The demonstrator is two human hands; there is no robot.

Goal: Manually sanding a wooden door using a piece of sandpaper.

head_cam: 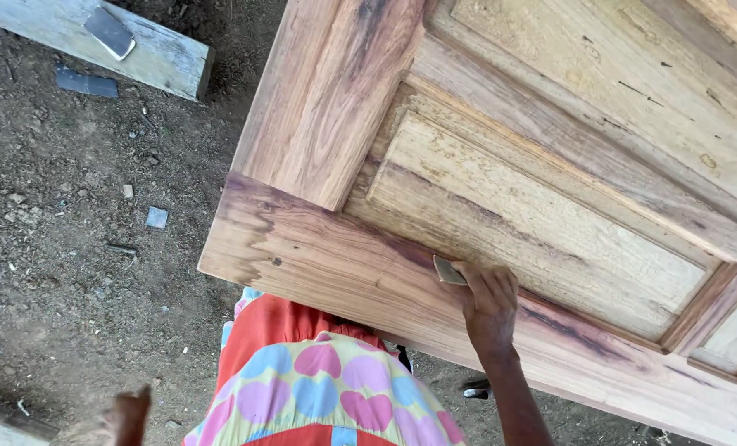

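A large panelled wooden door (319,248) lies flat in front of me, its bare wood streaked brown and purple. My right hand (489,304) rests on the door's near rail, fingers pressing a small folded piece of sandpaper (448,271) against the edge of the recessed panel (534,223). My left hand (129,411) hangs low at the bottom left, away from the door, fingers curled with nothing seen in it. My orange garment with coloured hearts (327,388) fills the bottom middle.
Bare dirt ground (71,248) with small scraps spreads to the left. A grey plank (96,41) lies at the top left with a dark flat piece (109,31) on it; another dark piece (86,83) lies beside it.
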